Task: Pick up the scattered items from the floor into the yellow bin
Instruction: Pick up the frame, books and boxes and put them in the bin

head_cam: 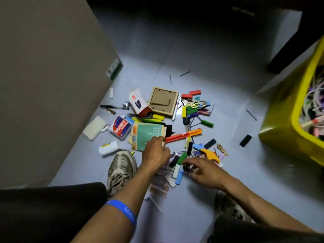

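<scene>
Hands, two: left grip [155,151] pinched on one orange cutter [184,135], right grip [201,170] spread over blocks; one yellow bin [287,127].

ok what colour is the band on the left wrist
Blue, a rubbery wristband with faint lettering; the head view shows it.

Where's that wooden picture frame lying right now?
The wooden picture frame lies back-up on the floor at the pile's far edge, between the red-and-white box and the red blocks.
</scene>
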The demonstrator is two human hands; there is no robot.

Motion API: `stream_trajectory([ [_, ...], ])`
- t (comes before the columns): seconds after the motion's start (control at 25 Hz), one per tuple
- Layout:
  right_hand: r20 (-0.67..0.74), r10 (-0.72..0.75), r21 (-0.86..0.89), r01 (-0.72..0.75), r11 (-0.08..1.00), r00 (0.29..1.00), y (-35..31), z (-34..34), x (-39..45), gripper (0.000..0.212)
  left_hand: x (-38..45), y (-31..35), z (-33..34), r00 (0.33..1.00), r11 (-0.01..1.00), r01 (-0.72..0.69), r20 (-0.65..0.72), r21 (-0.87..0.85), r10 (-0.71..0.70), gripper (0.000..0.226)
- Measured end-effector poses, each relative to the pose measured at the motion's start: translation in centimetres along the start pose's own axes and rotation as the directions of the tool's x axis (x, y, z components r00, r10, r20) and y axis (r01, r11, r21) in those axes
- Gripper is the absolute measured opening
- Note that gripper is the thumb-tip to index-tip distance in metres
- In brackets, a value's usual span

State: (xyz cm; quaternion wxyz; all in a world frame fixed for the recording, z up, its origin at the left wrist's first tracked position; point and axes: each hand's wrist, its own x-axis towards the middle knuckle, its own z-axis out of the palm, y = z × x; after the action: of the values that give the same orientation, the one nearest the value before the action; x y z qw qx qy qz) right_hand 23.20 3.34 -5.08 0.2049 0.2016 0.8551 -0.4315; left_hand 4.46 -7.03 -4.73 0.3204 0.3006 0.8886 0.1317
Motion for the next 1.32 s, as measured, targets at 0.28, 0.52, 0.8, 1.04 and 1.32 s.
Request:
stream_trajectory([
  [0.28, -0.243, -0.226, -0.593, 0.04, 0.804, 0.943, 1.9, 3.4, 3.1, 0.051, -6.8, -4.1, 6.7, 0.79, 0.745, 0.595, 0.05, -0.301, -0.611, 0.063],
  [0.52, -0.248, -0.041, -0.349, -0.05, 0.936, 0.968, 3.2, 0.7, 0.0, 0.017, -4.0, -2.2, 5.9, 0.936, 0.851, 0.289, -0.059, -0.438, -0.348, 0.039],
  [0.8, 0.347, 0.303, -0.229, -0.233, 0.945, 0.888, 4.6, 1.9, -1.5, 0.03, -10.3, -3.6, 7.5, 0.626, 0.975, -0.212, 0.756, -0.071, 0.191, 0.023],
  [1.04, 0.005, 0.212, 0.295, -0.204, 0.934, 0.977, 5.3, -0.9, -0.1, 0.023, -9.4, -2.0, 10.1, 0.734, 0.871, -0.47, 0.611, 0.139, 0.299, 0.018],
  [1.32, -0.559, 0.49, 0.326, -0.366, 0.872, 0.669, 6.3, -2.2, -0.4, 0.041, -5.1, -1.7, 6.9, 0.976, 0.985, 0.151, -0.148, -0.079, -0.161, 0.029],
])
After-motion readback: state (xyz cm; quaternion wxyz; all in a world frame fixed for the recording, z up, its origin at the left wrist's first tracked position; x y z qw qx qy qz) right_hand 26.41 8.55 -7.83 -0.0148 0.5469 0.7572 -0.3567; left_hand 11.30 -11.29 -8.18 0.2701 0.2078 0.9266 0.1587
